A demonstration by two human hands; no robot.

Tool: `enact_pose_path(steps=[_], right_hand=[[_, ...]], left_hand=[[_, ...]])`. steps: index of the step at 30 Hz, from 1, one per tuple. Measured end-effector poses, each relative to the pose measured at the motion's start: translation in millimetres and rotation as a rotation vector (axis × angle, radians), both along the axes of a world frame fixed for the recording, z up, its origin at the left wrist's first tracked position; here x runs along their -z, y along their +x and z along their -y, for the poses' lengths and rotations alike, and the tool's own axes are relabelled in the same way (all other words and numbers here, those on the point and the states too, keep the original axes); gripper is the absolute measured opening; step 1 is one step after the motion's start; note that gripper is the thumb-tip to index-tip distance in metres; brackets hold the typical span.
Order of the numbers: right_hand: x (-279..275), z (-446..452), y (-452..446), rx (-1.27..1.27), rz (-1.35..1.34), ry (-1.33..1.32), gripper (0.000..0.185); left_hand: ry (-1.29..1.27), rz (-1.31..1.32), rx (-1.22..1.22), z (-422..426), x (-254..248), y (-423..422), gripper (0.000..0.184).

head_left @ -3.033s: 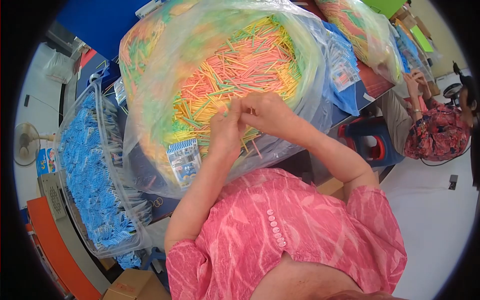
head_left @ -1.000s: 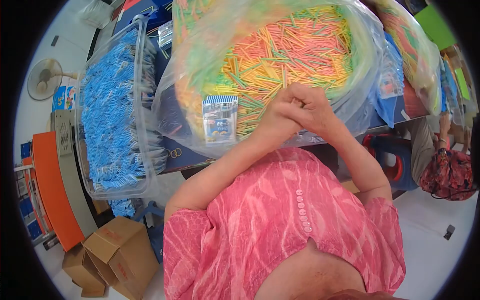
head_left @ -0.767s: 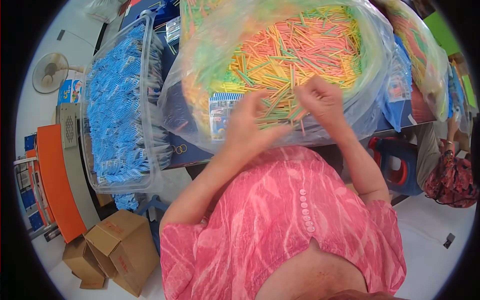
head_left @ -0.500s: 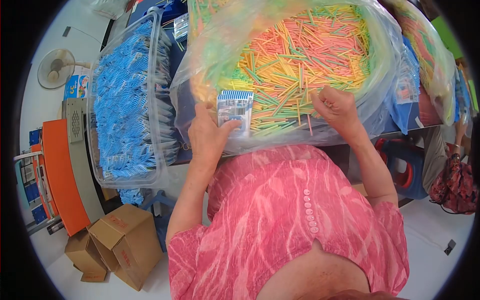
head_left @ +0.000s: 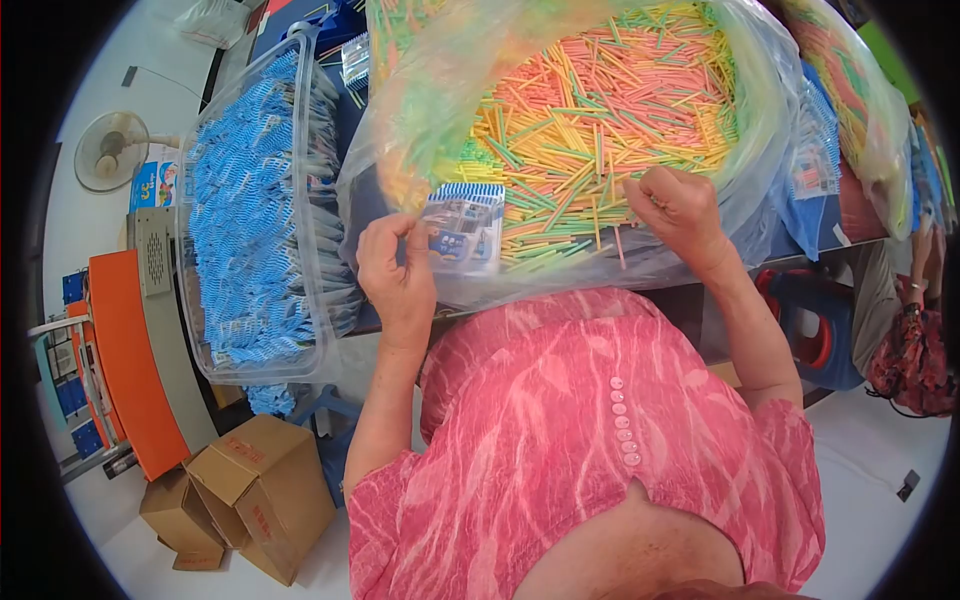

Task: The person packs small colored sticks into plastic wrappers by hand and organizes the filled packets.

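Near the front edge of a large clear plastic bag (head_left: 765, 150) full of short pink, yellow and green sticks (head_left: 615, 100) lies a stack of small blue-and-white packets (head_left: 466, 228). My left hand (head_left: 398, 270) is at the stack's left side, thumb and fingers pinched at the edge of the top packet. Over the front right part of the sticks, my right hand (head_left: 685, 215) is closed in a fist. Its curled fingers hide what it holds, if anything. A few sticks stand upright just left of it.
At the left stands a clear plastic bin (head_left: 325, 345) heaped with blue packets (head_left: 240, 220). Cardboard boxes (head_left: 255, 470) sit on the floor below. Another bag of sticks (head_left: 850, 100) and a blue stool (head_left: 835, 345) are at the right, beside a seated co-worker (head_left: 910, 350).
My hands were together over the sticks and have separated. The left went to the packet stack and now pinches the top packet, which has shifted slightly left. The right stays closed over the sticks.
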State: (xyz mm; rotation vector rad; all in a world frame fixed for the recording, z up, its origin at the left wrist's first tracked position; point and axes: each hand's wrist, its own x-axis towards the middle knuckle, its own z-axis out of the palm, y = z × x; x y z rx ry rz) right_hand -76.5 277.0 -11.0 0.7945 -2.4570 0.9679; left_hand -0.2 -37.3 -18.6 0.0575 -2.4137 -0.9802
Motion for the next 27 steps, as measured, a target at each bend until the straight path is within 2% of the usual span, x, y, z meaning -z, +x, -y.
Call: enact_pose_path(steps=[1,5,7,8,10,14,17,19,20,22,27], right_hand=[[0.7,2.3,-2.3,-0.023,0.003,-0.029,0.027],[6.1,2.4,-5.4,-0.056,-0.031,0.017,0.027],[5.6,2.0,-4.7,-0.06,-0.03,0.005,0.027],[5.2,0.8,-3.2,-0.062,-0.03,-0.004,0.027],[3.8,-1.4,-2.1,-0.056,-0.027,-0.005,0.028],[3.7,-4.4,-2.3,-0.039,-0.002,0.013,0.028],[7.2,-6.2,-2.4,-0.046,-0.056,0.071,0.028],[10.4,-6.1,0.1,-0.05,-0.087,0.122,0.028],[11.3,-6.1,0.7,-0.053,-0.12,0.175,0.028],[11.0,-6.9,-0.3,-0.059,-0.111,0.159,0.027],[10.5,-6.1,-1.3,-0.067,-0.079,0.108,0.027]], left_hand=[[0.106,0.056,-0.034,-0.3,1.0,1.0,0.014],[0.036,0.164,-0.022,-0.2,7.7,-8.3,0.022],[0.385,0.265,-0.028,-7.9,8.6,-8.3,0.03],[0.384,0.271,-0.025,-10.3,8.1,-7.7,0.03],[0.229,0.249,-0.02,-14.4,6.1,-8.1,0.031],[0.267,0.288,-0.014,-3.5,11.1,-5.8,0.023],[0.134,0.205,-0.001,-0.9,7.9,-4.7,0.015],[-0.144,0.171,0.024,-1.8,-1.5,-2.2,0.013],[-0.146,0.17,0.025,-2.7,-5.3,-3.7,0.013],[-0.362,-0.015,0.047,-4.6,-10.6,-5.5,0.014],[-0.317,-0.119,0.042,-0.5,-9.4,-4.4,0.018]])
